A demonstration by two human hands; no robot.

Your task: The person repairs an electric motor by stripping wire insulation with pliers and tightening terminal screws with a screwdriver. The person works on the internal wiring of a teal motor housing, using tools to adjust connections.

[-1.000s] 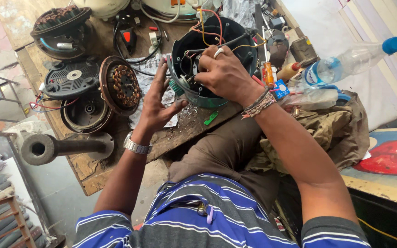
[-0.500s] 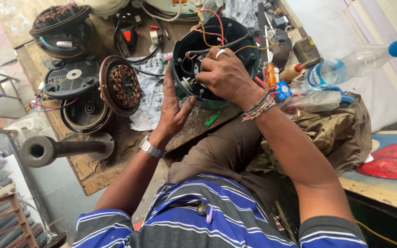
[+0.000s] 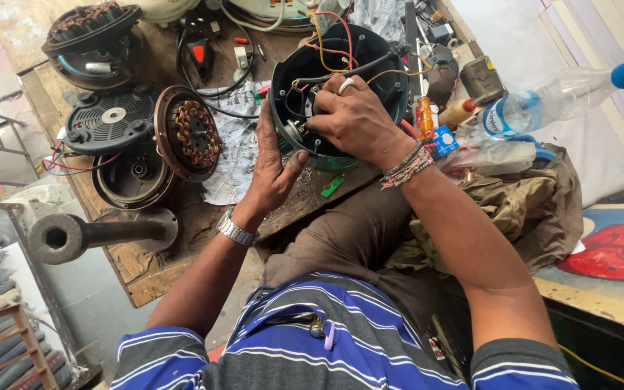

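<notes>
Lying in the far middle of the wooden workbench (image 3: 146,267): a round black motor housing (image 3: 391,87), open side up, with red, yellow and black wires (image 3: 326,32) looping out of it.

Cupping the housing's left rim: the left hand (image 3: 272,170), fingers spread and pressed flat against the outer wall, thumb reaching toward the near edge, a metal watch (image 3: 234,230) sitting on the wrist.

Reaching down into the housing from the right: the right hand (image 3: 355,119), fingers curled together around something inside; exactly what is being pinched cannot be told, the fingertips being hidden by the knuckles. Showing on one finger, a silver ring (image 3: 346,84); wrapping the wrist, thread bands (image 3: 406,165).

Lying left of the housing: a copper-wound stator (image 3: 189,133), a black vented cover (image 3: 110,119) and a second dark motor shell (image 3: 92,32) further off. Lying near left, a heavy grey metal pipe piece (image 3: 88,235). Resting to the right, a clear plastic bottle with a blue cap (image 3: 557,97) and an orange-handled screwdriver (image 3: 425,115), just beside the housing.
</notes>
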